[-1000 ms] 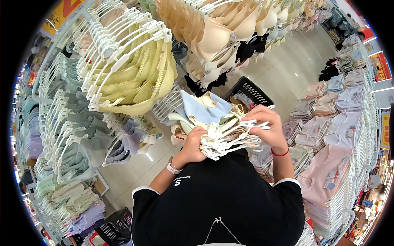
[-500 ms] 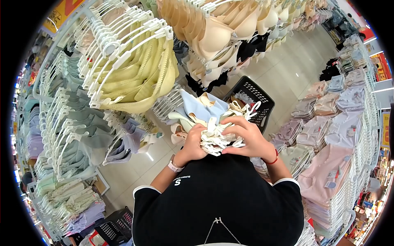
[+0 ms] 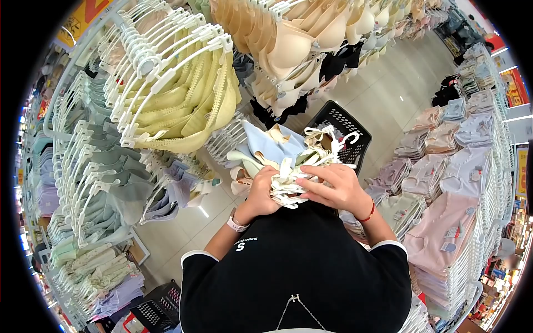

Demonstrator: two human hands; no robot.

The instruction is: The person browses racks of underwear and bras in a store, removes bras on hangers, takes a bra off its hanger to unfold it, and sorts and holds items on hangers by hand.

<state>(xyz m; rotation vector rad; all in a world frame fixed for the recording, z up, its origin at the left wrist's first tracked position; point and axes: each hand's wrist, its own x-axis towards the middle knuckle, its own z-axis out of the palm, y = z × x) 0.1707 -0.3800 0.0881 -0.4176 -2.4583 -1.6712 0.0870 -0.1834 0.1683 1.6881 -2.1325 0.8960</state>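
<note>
A bundle of white hangers (image 3: 287, 186) is held in front of my chest, with light blue fabric (image 3: 269, 149) and cream and pale green garments hanging beyond it. My left hand (image 3: 263, 194) is closed round the bundle's left side. Across its right side lies my right hand (image 3: 336, 190), fingers bent and touching the hangers and straps; whether it grips one is hidden. A loose white hanger hook (image 3: 350, 137) sticks out beyond my right hand, over a black basket (image 3: 363, 141) on the floor.
Yellow-green bras (image 3: 183, 105) hang on a rack at upper left, grey-green ones (image 3: 119, 166) below them. Beige bras (image 3: 288, 47) hang ahead. Along the right stands a rack of pink and white garments (image 3: 444, 222). Another black basket (image 3: 155, 308) is at lower left.
My right hand has moved left from the hangers' right ends onto the middle of the bundle. Straps and a hanger hook now stand out above it. My left hand has stayed in place.
</note>
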